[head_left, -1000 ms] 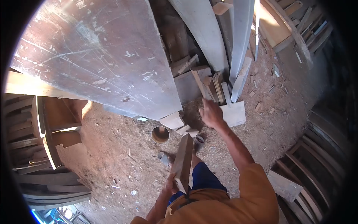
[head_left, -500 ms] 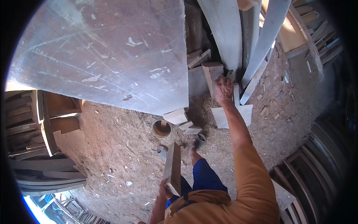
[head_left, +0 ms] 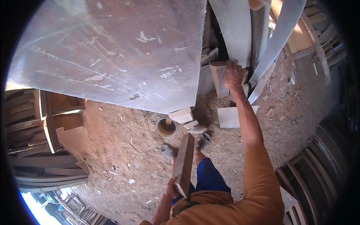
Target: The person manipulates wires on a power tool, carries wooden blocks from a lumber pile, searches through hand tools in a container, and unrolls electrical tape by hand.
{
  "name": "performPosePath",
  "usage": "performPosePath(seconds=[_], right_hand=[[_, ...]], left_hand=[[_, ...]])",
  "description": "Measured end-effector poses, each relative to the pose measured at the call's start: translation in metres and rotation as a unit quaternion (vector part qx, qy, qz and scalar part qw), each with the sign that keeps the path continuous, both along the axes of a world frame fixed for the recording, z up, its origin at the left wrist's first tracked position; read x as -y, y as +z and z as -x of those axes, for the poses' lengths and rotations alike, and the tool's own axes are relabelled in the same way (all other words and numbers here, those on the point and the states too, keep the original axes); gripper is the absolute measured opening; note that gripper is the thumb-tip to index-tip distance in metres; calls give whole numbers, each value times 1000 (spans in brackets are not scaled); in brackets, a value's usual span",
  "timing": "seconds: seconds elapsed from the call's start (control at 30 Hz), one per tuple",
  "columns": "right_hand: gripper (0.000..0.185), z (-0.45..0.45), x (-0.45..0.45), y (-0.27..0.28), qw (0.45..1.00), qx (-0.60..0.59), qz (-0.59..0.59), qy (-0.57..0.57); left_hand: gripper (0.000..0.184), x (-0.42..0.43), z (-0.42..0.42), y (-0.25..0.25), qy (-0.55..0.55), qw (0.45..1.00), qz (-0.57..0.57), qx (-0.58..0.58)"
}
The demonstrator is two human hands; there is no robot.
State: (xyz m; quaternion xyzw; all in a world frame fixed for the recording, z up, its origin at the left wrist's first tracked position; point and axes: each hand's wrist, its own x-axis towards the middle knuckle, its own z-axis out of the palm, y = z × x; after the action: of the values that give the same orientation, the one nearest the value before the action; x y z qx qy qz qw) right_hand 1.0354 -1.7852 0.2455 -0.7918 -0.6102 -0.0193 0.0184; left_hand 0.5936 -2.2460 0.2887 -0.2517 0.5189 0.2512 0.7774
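My left hand (head_left: 171, 188) is wrapped round the lower end of a thick wooden block (head_left: 184, 161), which slants up in front of my body. Stretched out forward, my right hand (head_left: 233, 76) is at the upright wood offcuts beside a pale block (head_left: 218, 77). Its fingers are curled, and what they hold, if anything, is hidden behind the hand. Just below that arm a flat light board (head_left: 228, 117) lies on the ground. Tall curved planks (head_left: 236, 33) rise behind the right hand.
A large scuffed panel (head_left: 112, 52) fills the upper left. Below its corner are a round can (head_left: 166, 127) and small offcuts (head_left: 182, 115). Stacked wood (head_left: 22, 123) stands at the left, curved frames (head_left: 303, 180) at the lower right. Wood chips litter the ground (head_left: 112, 150).
My right hand has moved forward from the near offcuts to the foot of the tall planks. A leaning stick it touched earlier is no longer visible there. The view has shifted left.
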Motion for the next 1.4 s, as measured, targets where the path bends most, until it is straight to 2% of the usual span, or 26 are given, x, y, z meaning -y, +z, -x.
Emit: performPosePath(seconds=[0.07,0.17,0.27,0.3,0.37,0.47,0.57,0.67,0.77,0.87,0.9,0.93,0.97,1.07,1.1,1.2,1.27,1.33,1.4], right_hand=[[40,4,-16,-16,990,-7,-86,112],[38,17,-23,-22,992,-2,98,83],[34,40,-4,-2,988,11,125,86],[34,50,3,-15,992,16,85,87],[35,71,20,-20,983,3,164,83],[41,89,60,-27,954,-5,272,128],[44,93,69,-55,939,-5,316,136],[44,94,76,-36,932,55,276,228],[48,86,95,-56,937,34,213,274],[73,72,90,-89,919,-15,277,280],[78,81,82,-65,905,-12,344,249],[76,92,80,-40,904,-1,362,228],[79,91,77,-51,899,8,375,225],[82,110,88,-24,870,121,361,312],[85,108,102,-32,865,130,332,354],[82,115,125,-61,846,77,370,376],[91,127,135,-71,861,69,343,369],[86,146,120,-44,838,90,417,340],[77,137,113,-31,854,95,392,329]], left_hand=[[62,1,-2,-2,-16,1000,-11,-3],[63,4,0,-7,-42,999,-13,-15],[64,5,-3,2,-59,997,23,-48],[65,9,0,1,-56,998,20,-37],[68,11,4,-6,-49,999,-4,-13],[70,7,5,1,-71,996,-13,-59],[72,17,15,-7,-52,998,0,-39],[72,24,21,-12,-48,997,-34,-51],[72,27,24,-14,-26,997,-44,-52],[72,36,26,-21,-30,996,-32,-73],[70,41,31,-25,-39,997,-29,-63],[69,40,28,-24,-23,997,-17,-76],[69,46,29,-29,-20,997,-17,-78],[68,52,28,-31,2,997,-16,-80],[68,51,27,-29,13,996,-17,-81],[67,49,21,-24,68,993,-31,-89],[65,52,23,-24,94,994,-16,-57],[64,51,26,-15,87,994,-30,-56],[64,47,26,-1,93,991,-42,-87]])
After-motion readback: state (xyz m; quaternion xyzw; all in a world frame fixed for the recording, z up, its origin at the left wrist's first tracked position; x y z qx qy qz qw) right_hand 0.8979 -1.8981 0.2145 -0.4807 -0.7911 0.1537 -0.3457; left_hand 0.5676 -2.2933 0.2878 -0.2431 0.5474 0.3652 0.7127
